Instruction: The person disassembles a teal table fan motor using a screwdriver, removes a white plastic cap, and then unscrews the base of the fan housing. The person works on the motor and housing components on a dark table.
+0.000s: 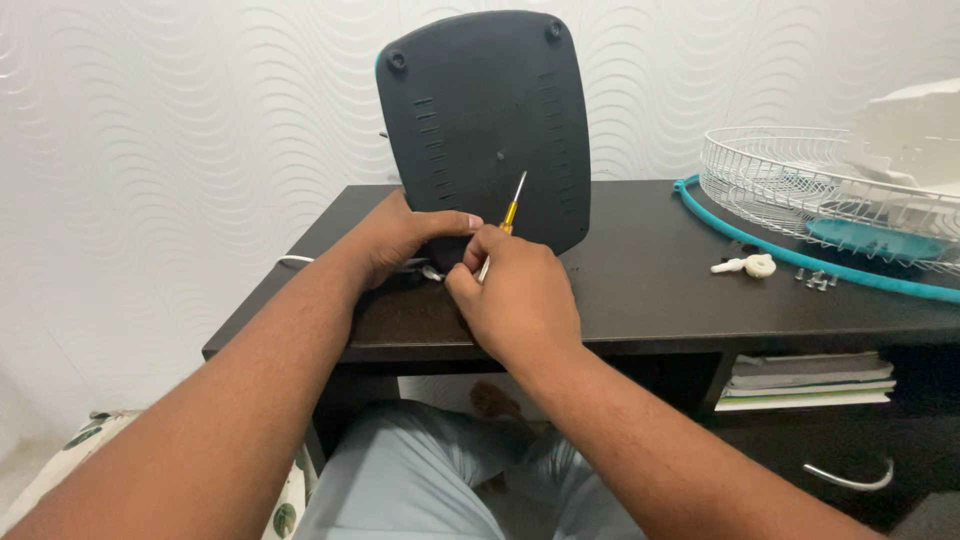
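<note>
Your left hand (400, 238) steadies the dark fan base (485, 130), so keep your right hand (515, 295) pinching the screwdriver (508, 220) straight on the screw.

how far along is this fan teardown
Looks done: the white wire grille with its teal rim lies on the dark desk, with a white knob and small screws beside it. In hand: the left hand steadies the upended black base while the right hand holds a yellow-handled screwdriver against it. Left: the base plate is not yet off.
</note>
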